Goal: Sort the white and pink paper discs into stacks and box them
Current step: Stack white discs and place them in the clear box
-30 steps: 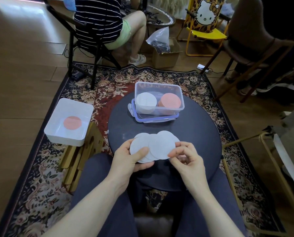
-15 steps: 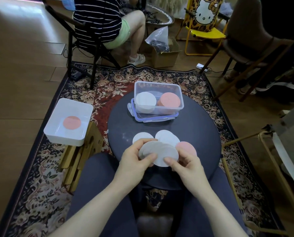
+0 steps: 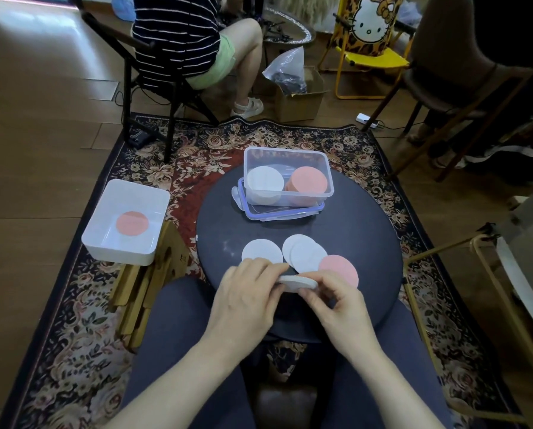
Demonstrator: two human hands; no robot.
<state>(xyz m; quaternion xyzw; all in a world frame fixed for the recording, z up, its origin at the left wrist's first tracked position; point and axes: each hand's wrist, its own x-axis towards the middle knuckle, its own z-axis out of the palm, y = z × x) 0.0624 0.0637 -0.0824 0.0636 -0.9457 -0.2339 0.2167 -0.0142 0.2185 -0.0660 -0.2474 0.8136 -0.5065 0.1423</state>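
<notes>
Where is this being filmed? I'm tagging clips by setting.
Probably a living room at home, used as a casual workspace: a floral patterned rug on wood flooring, a small round dark table, and a yellow cartoon-cat folding chair.

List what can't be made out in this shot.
- Held white stack, head view: seen edge-on between the left hand and right hand; disc count unreadable, near part hidden by fingers.
- Pink disc on the table: near edge hidden by the right hand.
- Stacks in the clear box: counts too small to tell.
- Lid: mostly under the box.
</notes>
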